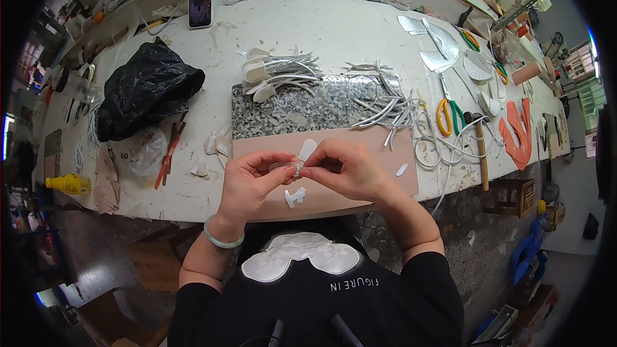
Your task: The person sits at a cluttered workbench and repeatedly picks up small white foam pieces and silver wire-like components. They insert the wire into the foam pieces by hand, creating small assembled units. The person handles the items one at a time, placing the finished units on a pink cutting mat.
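My left hand [265, 175] and my right hand [344, 168] meet over a pinkish-tan board [385, 177]. Between their pinched fingertips is a small white strap piece with a rounded, paddle-like tab [307, 149], which sticks up between the hands. Fingers cover the rest of it. A few white scraps [294, 198] lie on the board just below my hands. Beyond them, a speckled grey stone slab [283, 114] carries a bundle of silvery cords with pale oval tabs [270, 74]. More loose white and silver cords [389, 110] spread over its right end.
A black plastic bag [146, 87] bulks up at the left, with red strips [168, 154] near it. Scissors with orange and green handles [450, 112], a hammer [481, 154] and coral-coloured cut pieces [516, 132] lie to the right. A phone [200, 1] stands at the back.
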The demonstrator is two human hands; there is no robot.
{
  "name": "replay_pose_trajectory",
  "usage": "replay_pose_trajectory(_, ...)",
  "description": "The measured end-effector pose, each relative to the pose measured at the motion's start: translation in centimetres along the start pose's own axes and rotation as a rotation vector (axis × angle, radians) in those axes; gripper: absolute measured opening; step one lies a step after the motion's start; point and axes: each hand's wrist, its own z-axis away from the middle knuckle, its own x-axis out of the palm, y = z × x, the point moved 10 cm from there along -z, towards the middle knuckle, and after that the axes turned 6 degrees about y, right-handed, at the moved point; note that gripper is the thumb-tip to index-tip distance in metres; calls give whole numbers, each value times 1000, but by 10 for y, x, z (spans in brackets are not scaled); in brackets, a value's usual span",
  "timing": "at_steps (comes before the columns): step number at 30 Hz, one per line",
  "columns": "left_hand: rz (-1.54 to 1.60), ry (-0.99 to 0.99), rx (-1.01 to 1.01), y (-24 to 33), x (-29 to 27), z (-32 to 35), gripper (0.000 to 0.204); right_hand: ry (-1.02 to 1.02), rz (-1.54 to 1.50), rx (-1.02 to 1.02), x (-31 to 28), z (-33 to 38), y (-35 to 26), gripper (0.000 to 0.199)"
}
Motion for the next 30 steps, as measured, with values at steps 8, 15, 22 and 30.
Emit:
replay_pose_trajectory(8,-19,-57,-169,-1,3,-1,23,-45,86,-89,2,-2,-12,10)
replay_pose_trajectory(15,-90,-109,-205,-17,-6,2,27,-100,24,35,10,-5,1,13)
replay_pose_trajectory(22,-121,101,6,2,-36,-5,37,-41,413,-350,3,-52,-27,8)
replay_pose_trajectory(30,-164,262,151,-2,-79,5,40,112,669,-475,-10,-192,13,14)
